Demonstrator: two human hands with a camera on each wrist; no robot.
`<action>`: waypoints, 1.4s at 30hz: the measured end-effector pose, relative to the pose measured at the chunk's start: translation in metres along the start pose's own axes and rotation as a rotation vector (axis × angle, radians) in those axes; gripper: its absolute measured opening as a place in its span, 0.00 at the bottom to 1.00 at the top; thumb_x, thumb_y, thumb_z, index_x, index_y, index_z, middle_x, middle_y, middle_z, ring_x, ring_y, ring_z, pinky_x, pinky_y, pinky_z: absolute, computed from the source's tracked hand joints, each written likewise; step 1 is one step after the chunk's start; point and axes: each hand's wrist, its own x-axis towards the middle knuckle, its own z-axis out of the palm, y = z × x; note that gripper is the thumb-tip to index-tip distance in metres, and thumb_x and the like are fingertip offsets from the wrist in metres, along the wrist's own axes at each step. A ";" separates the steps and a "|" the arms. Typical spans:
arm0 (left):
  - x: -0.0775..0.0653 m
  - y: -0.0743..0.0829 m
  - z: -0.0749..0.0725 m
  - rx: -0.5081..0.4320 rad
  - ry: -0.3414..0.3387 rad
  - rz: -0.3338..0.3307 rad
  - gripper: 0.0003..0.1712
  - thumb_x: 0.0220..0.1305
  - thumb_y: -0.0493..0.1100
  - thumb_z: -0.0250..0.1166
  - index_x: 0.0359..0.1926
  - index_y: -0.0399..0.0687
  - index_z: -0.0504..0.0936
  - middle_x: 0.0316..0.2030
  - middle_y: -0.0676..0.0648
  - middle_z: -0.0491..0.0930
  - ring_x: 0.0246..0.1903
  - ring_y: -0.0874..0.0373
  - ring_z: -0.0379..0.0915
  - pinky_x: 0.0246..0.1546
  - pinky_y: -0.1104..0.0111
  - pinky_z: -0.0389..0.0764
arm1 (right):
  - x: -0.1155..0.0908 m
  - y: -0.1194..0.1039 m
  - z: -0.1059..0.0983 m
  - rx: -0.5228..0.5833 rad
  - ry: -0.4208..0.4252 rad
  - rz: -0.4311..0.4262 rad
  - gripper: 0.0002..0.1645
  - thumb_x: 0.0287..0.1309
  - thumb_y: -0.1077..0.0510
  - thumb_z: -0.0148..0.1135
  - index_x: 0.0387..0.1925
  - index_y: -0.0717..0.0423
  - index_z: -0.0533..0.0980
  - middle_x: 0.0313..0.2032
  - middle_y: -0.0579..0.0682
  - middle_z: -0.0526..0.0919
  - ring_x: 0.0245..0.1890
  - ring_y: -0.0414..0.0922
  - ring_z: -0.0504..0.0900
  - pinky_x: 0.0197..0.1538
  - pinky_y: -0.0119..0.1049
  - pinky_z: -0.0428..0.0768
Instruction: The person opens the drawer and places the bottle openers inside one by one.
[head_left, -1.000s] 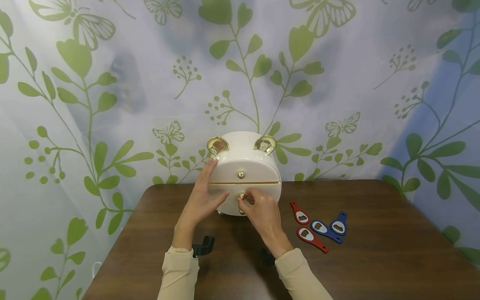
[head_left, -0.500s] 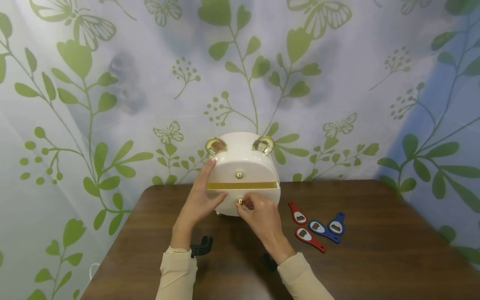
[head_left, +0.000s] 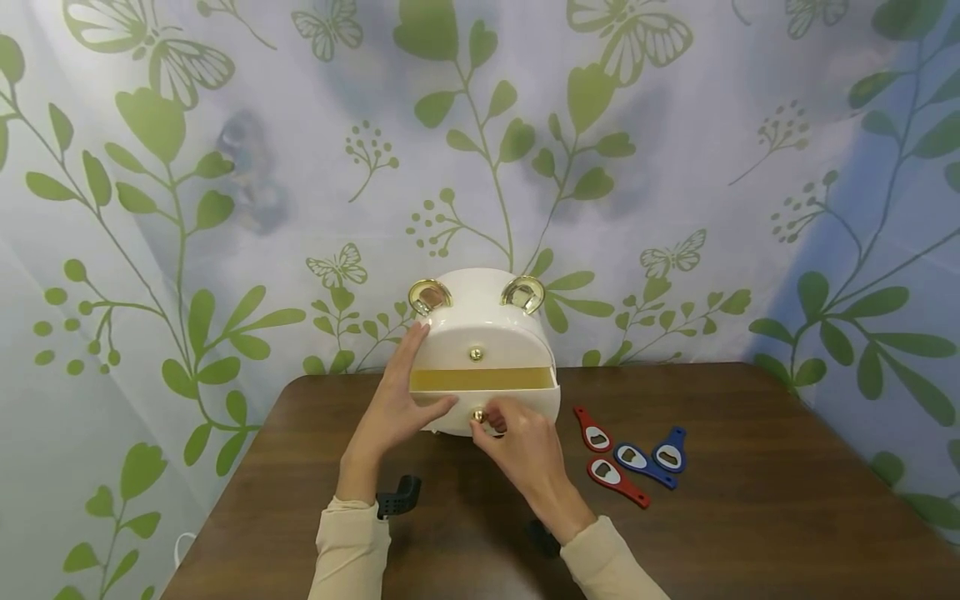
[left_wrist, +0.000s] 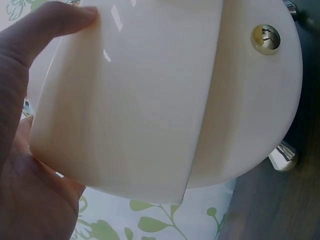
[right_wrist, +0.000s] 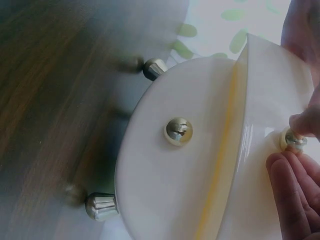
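Note:
A white rounded drawer box (head_left: 480, 292) with gold ears stands at the table's back. Its middle drawer (head_left: 442, 400) is pulled partway out, baring a gold-coloured interior. My right hand (head_left: 528, 442) pinches that drawer's round gold knob (right_wrist: 294, 141) between thumb and fingertips. My left hand (head_left: 390, 408) steadies the box's left side, fingers stretched along it and thumb reaching across the drawer front. The upper drawer knob (head_left: 476, 353) is free. Below the pulled drawer, another gold knob (right_wrist: 178, 131) shows on the lower drawer front in the right wrist view.
Right of the box lie red bottle openers (head_left: 618, 482) and blue bottle openers (head_left: 669, 450) on the brown wooden table (head_left: 735, 533). Short metallic feet (right_wrist: 101, 206) carry the box. A leaf-patterned curtain (head_left: 300, 167) hangs right behind the table.
The middle drawer has slid out toward me, its gap growing from a thin line to a wide opening. My right hand moved with the knob; the left stayed at the box's side.

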 end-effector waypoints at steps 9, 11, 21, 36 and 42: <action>-0.001 -0.003 -0.001 -0.021 -0.020 -0.020 0.66 0.55 0.49 0.81 0.84 0.64 0.46 0.83 0.54 0.41 0.81 0.48 0.39 0.75 0.39 0.56 | -0.003 -0.003 -0.002 -0.018 0.021 -0.038 0.15 0.46 0.56 0.82 0.29 0.49 0.80 0.25 0.41 0.86 0.24 0.34 0.83 0.29 0.30 0.83; -0.001 -0.004 -0.002 -0.022 -0.030 -0.030 0.66 0.55 0.50 0.81 0.84 0.65 0.45 0.83 0.54 0.40 0.82 0.49 0.39 0.75 0.39 0.56 | -0.004 -0.003 -0.002 -0.022 0.023 -0.043 0.15 0.45 0.56 0.83 0.28 0.50 0.80 0.25 0.41 0.86 0.24 0.34 0.83 0.29 0.30 0.83; 0.001 -0.003 -0.008 -0.033 -0.068 -0.057 0.70 0.52 0.55 0.82 0.83 0.71 0.42 0.83 0.54 0.39 0.82 0.49 0.36 0.74 0.37 0.56 | -0.006 -0.004 -0.006 -0.019 0.036 -0.084 0.16 0.44 0.56 0.83 0.29 0.52 0.80 0.25 0.42 0.86 0.24 0.34 0.84 0.30 0.29 0.84; 0.001 -0.003 -0.006 -0.028 -0.092 -0.057 0.70 0.53 0.56 0.81 0.83 0.72 0.40 0.83 0.55 0.36 0.82 0.48 0.35 0.73 0.36 0.56 | -0.003 -0.002 -0.014 0.008 0.019 -0.104 0.16 0.44 0.55 0.84 0.30 0.50 0.81 0.25 0.40 0.86 0.25 0.33 0.84 0.31 0.28 0.84; 0.000 -0.003 -0.006 -0.025 -0.092 -0.061 0.70 0.53 0.56 0.81 0.84 0.68 0.41 0.83 0.55 0.37 0.82 0.47 0.37 0.73 0.36 0.56 | 0.003 0.002 -0.025 0.033 0.022 -0.108 0.16 0.45 0.54 0.83 0.30 0.51 0.82 0.27 0.43 0.88 0.27 0.36 0.88 0.33 0.32 0.86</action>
